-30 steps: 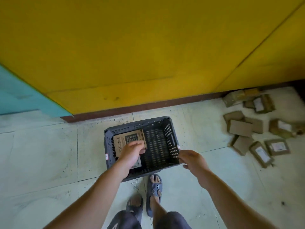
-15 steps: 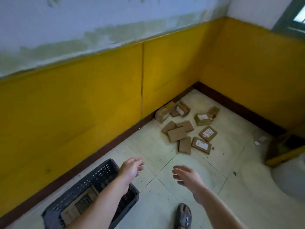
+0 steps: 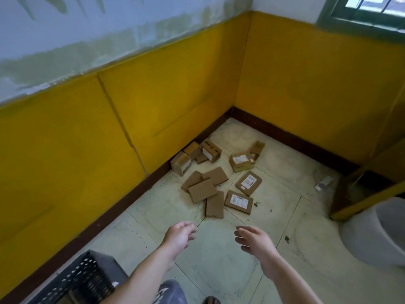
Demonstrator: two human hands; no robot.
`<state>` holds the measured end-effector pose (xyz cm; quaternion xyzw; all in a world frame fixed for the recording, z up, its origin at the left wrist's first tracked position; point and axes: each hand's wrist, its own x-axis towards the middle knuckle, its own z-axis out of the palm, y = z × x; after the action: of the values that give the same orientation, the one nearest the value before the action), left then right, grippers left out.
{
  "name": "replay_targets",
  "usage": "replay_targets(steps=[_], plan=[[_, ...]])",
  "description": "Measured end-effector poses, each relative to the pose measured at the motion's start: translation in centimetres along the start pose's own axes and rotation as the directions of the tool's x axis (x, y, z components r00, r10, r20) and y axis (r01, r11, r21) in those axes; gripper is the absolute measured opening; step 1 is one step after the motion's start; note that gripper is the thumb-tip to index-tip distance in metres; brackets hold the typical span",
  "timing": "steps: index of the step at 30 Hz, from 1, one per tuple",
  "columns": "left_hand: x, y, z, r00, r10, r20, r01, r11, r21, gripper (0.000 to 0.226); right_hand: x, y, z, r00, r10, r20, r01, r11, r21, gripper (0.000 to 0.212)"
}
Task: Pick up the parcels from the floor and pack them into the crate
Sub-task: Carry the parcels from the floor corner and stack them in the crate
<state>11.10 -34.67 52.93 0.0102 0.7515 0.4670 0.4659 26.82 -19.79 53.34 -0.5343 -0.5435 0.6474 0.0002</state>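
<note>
Now left hand (image 3: 179,234) and right hand (image 3: 254,240), off the crate (image 3: 87,277), hang empty, loose-fingered, apart, heading for the scattered parcels (image 3: 215,187): next pickup.

Crate (image 3: 87,279) at lower left cut off by bottom edge, right part hidden behind left forearm (image 3: 140,275); contents too dark to tell; parcel labels (image 3: 239,201) too small to read; overlapping parcels (image 3: 202,190) hide those beneath; foot (image 3: 211,300) cut at bottom edge; white rounded vessel (image 3: 381,233), window (image 3: 368,9) cut at right edge; small white scrap (image 3: 324,183) unidentifiable.
</note>
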Motion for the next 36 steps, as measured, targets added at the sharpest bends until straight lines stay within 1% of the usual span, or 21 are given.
replay_targets(steps=[6,12,17,21,25,30,34,36], plan=[[7.5,4.5,4.4,0.999,-0.039,-0.03,0.039,0.999,-0.026,0.013,7.3,-4.6,-3.1,1.0,0.021,0.004,-0.021,1.0,-0.01,0.014],[19.5,10.9,7.8,0.997,-0.079,-0.017,0.076,0.991,-0.109,0.015,17.9,-12.1,-6.0,0.999,0.034,-0.012,-0.035,0.995,-0.089,0.015],[27.7,16.2,10.5,0.986,-0.166,0.012,0.166,0.973,-0.161,0.018,25.6,-18.4,-9.3,0.995,0.096,-0.026,-0.099,0.97,-0.22,0.02],[32.9,19.8,13.1,0.974,-0.224,0.026,0.225,0.96,-0.166,0.02,31.3,-22.2,-13.1,0.987,0.151,-0.059,-0.16,0.963,-0.216,0.019],[37.0,22.6,16.8,0.971,-0.235,0.037,0.238,0.958,-0.162,0.02,37.2,-24.6,-16.7,0.98,0.199,-0.022,-0.198,0.953,-0.228,0.019],[45.4,24.9,23.6,0.957,-0.291,0.006,0.285,0.932,-0.224,0.021,50.2,-26.0,-21.8,0.964,0.262,0.032,-0.242,0.926,-0.289,0.015],[53.3,24.8,30.1,0.914,-0.402,-0.059,0.355,0.86,-0.367,0.023,63.2,-24.5,-25.9,0.915,0.402,0.048,-0.369,0.878,-0.305,0.014],[57.1,24.2,33.2,0.884,-0.466,-0.046,0.41,0.818,-0.405,0.024,69.0,-23.6,-27.2,0.895,0.444,0.044,-0.404,0.849,-0.341,0.013]])
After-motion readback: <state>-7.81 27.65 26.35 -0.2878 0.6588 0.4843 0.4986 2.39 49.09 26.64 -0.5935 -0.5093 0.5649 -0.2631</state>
